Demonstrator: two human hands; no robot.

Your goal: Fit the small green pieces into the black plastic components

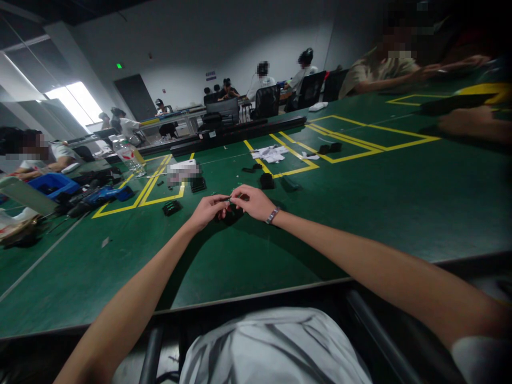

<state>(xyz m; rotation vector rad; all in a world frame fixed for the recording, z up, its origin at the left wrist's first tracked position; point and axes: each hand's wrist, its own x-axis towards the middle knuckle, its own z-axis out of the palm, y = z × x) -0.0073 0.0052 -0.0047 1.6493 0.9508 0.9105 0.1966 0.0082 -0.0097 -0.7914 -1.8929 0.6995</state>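
Observation:
Over the green table my left hand [208, 211] and my right hand [254, 201] meet, fingertips almost touching. My left hand's fingers are closed on a small, thin dark piece [227, 199], whose exact kind is too small to tell. The right thumb and forefinger pinch at its other end. Left of my hands lie a black part with green inside [172, 207] and a black ribbed block [197, 184]. Beyond my right hand sits another black block [266, 181], with small black pieces [252, 168] behind it.
Yellow tape [352, 157] marks boxes on the table [320, 240]. White paper scraps [272, 154], a clear bottle [130, 154], a white box [183, 169], a blue power drill [108, 194] and a blue bin [56, 185] stand or lie around. A co-worker's hand [472, 124] is at right.

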